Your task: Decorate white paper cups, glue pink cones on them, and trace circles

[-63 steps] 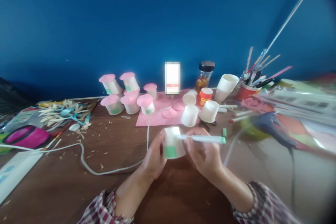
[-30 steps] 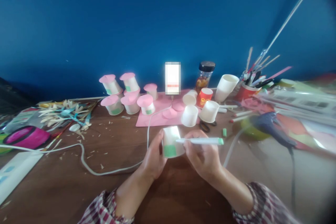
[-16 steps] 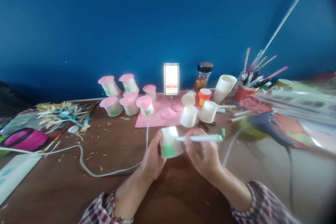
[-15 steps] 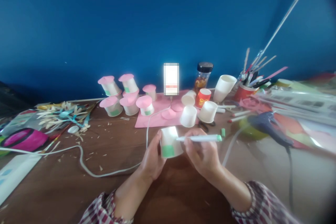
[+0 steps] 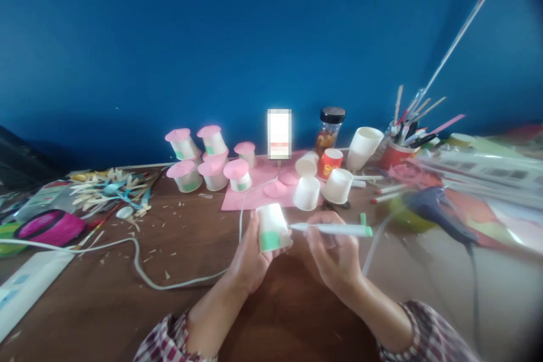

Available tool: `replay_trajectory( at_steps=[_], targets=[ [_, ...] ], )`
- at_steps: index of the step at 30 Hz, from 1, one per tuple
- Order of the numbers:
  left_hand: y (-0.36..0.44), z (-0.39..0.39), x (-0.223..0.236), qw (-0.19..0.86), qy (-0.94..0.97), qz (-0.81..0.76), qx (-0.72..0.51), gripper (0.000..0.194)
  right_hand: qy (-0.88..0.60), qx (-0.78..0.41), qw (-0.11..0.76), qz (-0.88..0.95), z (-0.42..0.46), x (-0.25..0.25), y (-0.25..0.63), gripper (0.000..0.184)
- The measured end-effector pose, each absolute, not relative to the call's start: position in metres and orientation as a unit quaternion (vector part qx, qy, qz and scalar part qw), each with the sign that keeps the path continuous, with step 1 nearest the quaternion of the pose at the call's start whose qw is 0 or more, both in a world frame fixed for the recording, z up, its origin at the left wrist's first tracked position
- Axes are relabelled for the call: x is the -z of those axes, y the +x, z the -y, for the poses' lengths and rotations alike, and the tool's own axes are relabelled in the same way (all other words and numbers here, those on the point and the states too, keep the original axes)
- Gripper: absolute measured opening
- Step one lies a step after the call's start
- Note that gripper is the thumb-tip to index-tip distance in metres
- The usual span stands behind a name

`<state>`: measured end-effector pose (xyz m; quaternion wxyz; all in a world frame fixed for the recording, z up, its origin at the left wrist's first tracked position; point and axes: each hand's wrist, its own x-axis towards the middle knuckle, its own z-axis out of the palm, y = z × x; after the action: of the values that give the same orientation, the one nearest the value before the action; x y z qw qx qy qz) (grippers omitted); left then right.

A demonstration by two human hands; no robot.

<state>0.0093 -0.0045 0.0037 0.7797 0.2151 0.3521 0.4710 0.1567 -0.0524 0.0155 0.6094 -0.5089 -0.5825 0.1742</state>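
Left hand (image 5: 249,263) clasps a paper cup (image 5: 274,222), right hand (image 5: 339,263) grips a pen (image 5: 335,229), tip close to the cup's edge, contact unclear; steady pen work probably wants the cup braced and light pressure; inside the left hand, the cup tilts, white, narrower on top, green patch (image 5: 270,241) low

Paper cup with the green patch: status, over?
Left hand holding paper cup. Right hand gripping green-ended marker, tip beside cup, contact unclear. White cable runs behind left hand.

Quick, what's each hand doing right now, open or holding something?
Left hand: holding a white cup with a green patch.
Right hand: holding a green-ended marker.
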Motion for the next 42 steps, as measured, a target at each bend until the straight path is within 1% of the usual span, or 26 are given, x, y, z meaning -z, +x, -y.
replay_trajectory(
  at_steps=[2, 3, 6, 9, 12, 15, 20, 23, 31, 38, 42],
  targets=[
    [0.0107, 0.0047, -0.0059, 0.779, 0.218, -0.368, -0.459, 0.058, -0.511, -0.176, 0.607, 0.583, 0.0525, -0.0153, 0.1567, 0.005],
    [0.0108, 0.0054, -0.0067, 0.774, 0.229, -0.370, -0.460, 0.057, -0.510, -0.178, 0.606, 0.585, 0.0526, -0.0156, 0.1567, 0.005],
    [0.0087, 0.0088, -0.0067, 0.743, 0.313, -0.346, -0.480, 0.045, -0.507, -0.183, 0.599, 0.592, 0.0528, -0.0176, 0.1570, 0.005],
    [0.0065, 0.0112, -0.0048, 0.718, 0.376, -0.333, -0.483, 0.039, -0.508, -0.182, 0.593, 0.598, 0.0531, -0.0194, 0.1575, 0.004],
    [0.0068, 0.0110, -0.0031, 0.721, 0.363, -0.354, -0.472, 0.031, -0.508, -0.175, 0.594, 0.598, 0.0528, -0.0197, 0.1581, 0.004],
    [0.0086, 0.0087, -0.0026, 0.752, 0.287, -0.359, -0.472, 0.024, -0.514, -0.162, 0.594, 0.597, 0.0512, -0.0179, 0.1589, 0.005],
    [0.0106, 0.0051, -0.0048, 0.812, 0.198, -0.323, -0.444, 0.034, -0.536, -0.161, 0.588, 0.584, 0.0481, -0.0148, 0.1601, 0.005],
    [0.0107, 0.0057, -0.0059, 0.819, 0.189, -0.318, -0.439, 0.034, -0.531, -0.170, 0.594, 0.580, 0.0483, -0.0167, 0.1593, 0.004],
    [0.0113, 0.0072, -0.0047, 0.822, 0.205, -0.305, -0.435, 0.033, -0.510, -0.188, 0.609, 0.577, 0.0490, -0.0199, 0.1562, 0.004],
    [0.0112, 0.0090, -0.0032, 0.820, 0.210, -0.298, -0.442, 0.029, -0.508, -0.197, 0.600, 0.585, 0.0497, -0.0197, 0.1554, 0.002],
    [0.0116, 0.0107, -0.0045, 0.801, 0.228, -0.306, -0.462, 0.031, -0.520, -0.191, 0.592, 0.585, 0.0508, -0.0186, 0.1554, 0.003]
  ],
)
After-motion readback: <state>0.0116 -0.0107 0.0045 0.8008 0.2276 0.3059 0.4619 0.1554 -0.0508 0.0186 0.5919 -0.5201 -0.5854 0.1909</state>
